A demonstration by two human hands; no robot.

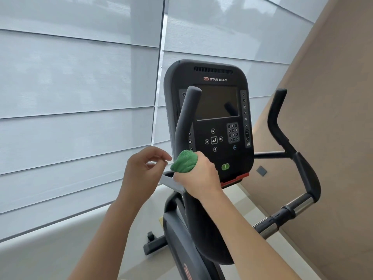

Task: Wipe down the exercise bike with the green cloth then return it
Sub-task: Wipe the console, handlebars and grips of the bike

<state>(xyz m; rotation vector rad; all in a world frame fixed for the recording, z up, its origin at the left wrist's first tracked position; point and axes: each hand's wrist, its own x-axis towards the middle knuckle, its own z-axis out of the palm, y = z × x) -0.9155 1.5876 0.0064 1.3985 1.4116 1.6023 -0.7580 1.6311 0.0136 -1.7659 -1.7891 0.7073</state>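
at the left handlebar (182, 126) of the exercise bike (210, 122) | our right hand (198, 177) grips the bunched green cloth (184, 161) against the bar, just below the console's (214, 102) left edge | our left hand (141, 168) hovers just beside it, fingers loosely curled, holding nothing | pale window blinds (76, 98) behind

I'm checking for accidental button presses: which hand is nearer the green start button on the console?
Right. The right hand, gripping the green cloth, sits just left of the green button. The left hand hovers farther left, holding nothing.
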